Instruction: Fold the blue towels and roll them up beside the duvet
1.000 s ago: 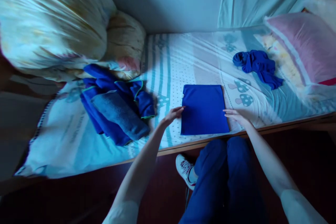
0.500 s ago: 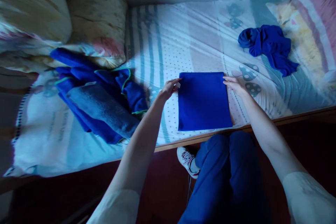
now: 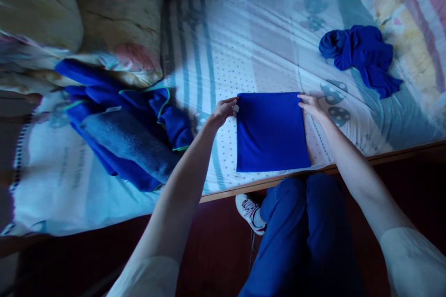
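1. Across the whole view runs the bed [image 3: 244, 46], its patterned sheet stretched fairly flat; it gives a soft, yielding base, so anything pressed down on it sinks a little rather than sliding.
2. At the left end sit bulky pillows [image 3: 114, 28], and just below them a loose heap of blue clothes [image 3: 128, 134], one piece edged in green. The heap looks floppy and would sag if lifted by one edge.
3. Near the front edge of the bed, right above the person's knees, lies the folded blue cloth [image 3: 271, 132], a neat, flat rectangle. It looks light, soft and limp, with no stiffness of its own. A matte weave like this should not slip in the fingers, but the layers could slide apart. Both far corners at once, or a flat palm under the middle, seem the best holds.
4. Toward the far right lies a crumpled blue garment [image 3: 362, 58], well apart from the folded piece.
5. At the cloth's far left corner, the left hand [image 3: 223, 111] curls its fingers onto the edge in a light pinch.
6. At the far right corner, the right hand [image 3: 311, 106] rests with fingers extended and released, touching the edge.
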`<state>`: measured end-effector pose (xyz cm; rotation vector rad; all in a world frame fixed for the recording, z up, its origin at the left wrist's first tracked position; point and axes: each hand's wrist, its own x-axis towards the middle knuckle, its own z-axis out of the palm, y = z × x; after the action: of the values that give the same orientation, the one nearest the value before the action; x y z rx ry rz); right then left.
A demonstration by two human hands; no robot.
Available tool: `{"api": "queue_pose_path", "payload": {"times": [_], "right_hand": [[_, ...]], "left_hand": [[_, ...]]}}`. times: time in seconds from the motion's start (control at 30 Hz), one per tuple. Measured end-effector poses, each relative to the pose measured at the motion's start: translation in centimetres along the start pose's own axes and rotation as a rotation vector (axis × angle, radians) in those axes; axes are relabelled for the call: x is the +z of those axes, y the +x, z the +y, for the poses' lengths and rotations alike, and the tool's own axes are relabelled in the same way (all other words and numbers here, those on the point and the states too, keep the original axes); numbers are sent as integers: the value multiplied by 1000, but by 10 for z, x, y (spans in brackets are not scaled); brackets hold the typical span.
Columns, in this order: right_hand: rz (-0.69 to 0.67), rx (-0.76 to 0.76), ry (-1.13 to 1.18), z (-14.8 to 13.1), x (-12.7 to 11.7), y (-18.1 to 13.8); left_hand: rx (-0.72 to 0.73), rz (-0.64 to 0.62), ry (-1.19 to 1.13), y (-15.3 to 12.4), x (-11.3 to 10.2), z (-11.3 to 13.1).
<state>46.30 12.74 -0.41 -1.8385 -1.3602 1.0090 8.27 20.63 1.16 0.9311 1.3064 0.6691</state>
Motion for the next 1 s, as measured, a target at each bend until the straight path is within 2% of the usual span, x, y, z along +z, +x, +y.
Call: {"api": "queue_pose_path", "payload": {"times": [0.13,0.27,0.4,0.47,0.53,0.6,0.63,0.73,0.83,0.9,1.0], "right_hand": [[41,-10,-11,4,1,9],[72,-16,-186,-3,9,14],[185,-117,-486,-25,44,-11],[117,-231,-577,-33,67,-31],[-14,-336,-613,-33,83,-48],[-96,-381,-622,-25,86,-53],[-98,-372,-625,-20,84,-51],[-1,-281,-633,-8,74,-37],[39,-244,-656,-9,77,-38],[-10,-271,-673,-15,86,-55],[-105,-304,-678,-21,96,-91]], "left_hand": [[43,25,63,10,-2,0],[169,98,320,15,4,1],[470,268,679,-7,41,-12],[588,231,811,-26,64,-28],[660,99,898,-40,79,-46],[679,10,927,-43,80,-60],[671,5,924,-40,76,-63],[618,68,883,-22,61,-63],[582,107,869,-20,63,-61],[584,85,888,-39,75,-68],[591,32,921,-89,92,-93]]}}
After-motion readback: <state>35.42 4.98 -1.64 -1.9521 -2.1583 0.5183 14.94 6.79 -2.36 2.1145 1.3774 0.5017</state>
